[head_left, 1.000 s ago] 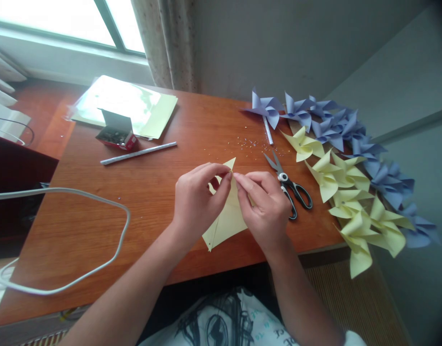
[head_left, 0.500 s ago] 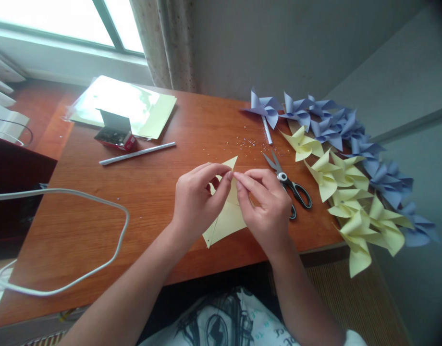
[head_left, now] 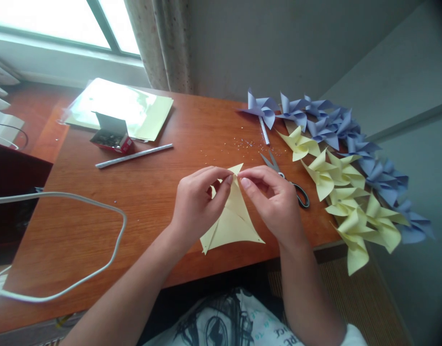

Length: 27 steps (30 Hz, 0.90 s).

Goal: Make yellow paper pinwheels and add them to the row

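A cut sheet of yellow paper (head_left: 233,226) lies on the wooden table, its corners slit and small holes showing near the lower ones. Close to its upper point, my left hand (head_left: 199,199) pinches the paper between thumb and fingers. My right hand (head_left: 273,202) is at the same upper part, thumb and fingertips drawn together beside the left fingertips. Whatever tiny thing those right fingers may hold is too small to make out. Scissors (head_left: 273,162) with dark handles lie open just beyond my right hand, which partly covers them.
Finished yellow pinwheels (head_left: 322,175) and purple pinwheels (head_left: 383,178) fill the right side. At the back left are a small open box (head_left: 115,142), a rolled paper stick (head_left: 134,156) and a paper stack (head_left: 158,117). A white cable (head_left: 124,226) loops at left; paper bits (head_left: 248,143) are scattered.
My right hand has shifted slightly right and its fingertips have parted from the left ones, uncovering the paper's lower right corner. My left hand keeps its pinch. The view has moved a little.
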{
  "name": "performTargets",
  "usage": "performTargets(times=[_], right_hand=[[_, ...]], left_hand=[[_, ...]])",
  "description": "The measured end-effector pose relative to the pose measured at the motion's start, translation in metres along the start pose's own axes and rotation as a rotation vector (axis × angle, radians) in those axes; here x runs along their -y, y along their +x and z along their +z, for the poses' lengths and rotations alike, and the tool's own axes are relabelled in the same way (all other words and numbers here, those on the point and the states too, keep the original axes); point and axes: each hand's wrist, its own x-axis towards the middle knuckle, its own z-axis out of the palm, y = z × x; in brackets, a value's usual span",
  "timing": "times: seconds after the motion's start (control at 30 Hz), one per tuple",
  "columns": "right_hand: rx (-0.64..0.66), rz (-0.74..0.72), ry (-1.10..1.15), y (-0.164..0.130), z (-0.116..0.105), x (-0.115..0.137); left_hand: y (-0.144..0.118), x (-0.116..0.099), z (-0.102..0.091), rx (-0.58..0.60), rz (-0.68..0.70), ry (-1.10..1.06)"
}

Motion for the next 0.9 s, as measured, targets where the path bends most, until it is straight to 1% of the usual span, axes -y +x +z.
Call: performTargets(times=[0.2, 0.6, 0.7, 0.9], right_hand=[[0.000, 0.050, 0.045, 0.003, 0.001, -0.007], [0.045, 0.074, 0.106, 0.003, -0.005, -0.013], [0.057, 0.102, 0.123, 0.002, -0.004, -0.014], [0.072, 0.140, 0.176, 0.002, -0.003, -0.014]], left_hand=[[0.000, -0.002, 0.000, 0.059, 0.021, 0.006], [0.001, -0.002, 0.000, 0.122, 0.050, 0.000], [0.001, -0.002, 0.001, 0.117, 0.012, -0.049], [0.000, 0.000, 0.001, 0.128, -0.107, -0.232]])
